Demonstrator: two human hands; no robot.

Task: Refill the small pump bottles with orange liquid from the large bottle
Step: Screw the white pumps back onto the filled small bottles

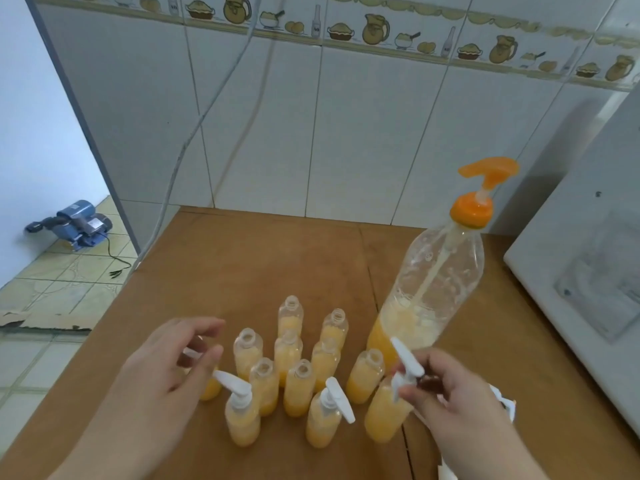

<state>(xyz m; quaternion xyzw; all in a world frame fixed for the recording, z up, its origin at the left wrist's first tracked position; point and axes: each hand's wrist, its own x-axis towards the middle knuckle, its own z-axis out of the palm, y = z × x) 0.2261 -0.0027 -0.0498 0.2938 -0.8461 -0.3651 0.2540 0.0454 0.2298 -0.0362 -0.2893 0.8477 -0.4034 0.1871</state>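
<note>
Small pump bottles [298, 388] stand filled. Right hand [453, 400] grips white pump head [408, 367] over its bottle [384, 415]: seat straight, then twist. Left hand [169, 368] hovers, fingers loosely spread.

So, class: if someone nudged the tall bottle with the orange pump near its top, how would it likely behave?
The large bottle looks tall and narrow, so it could tip. Its liquid sits only near the base, probably steadying it somewhat. The clear thin-looking wall may flex.

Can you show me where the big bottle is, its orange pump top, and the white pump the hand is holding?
Large clear plastic bottle [440, 289]: head view, on its clear upper body.
Orange pump top [471, 211]: head view, on the collar.
White pump head [408, 362]: head view, on its nozzle, in the right hand [453, 396].
</note>
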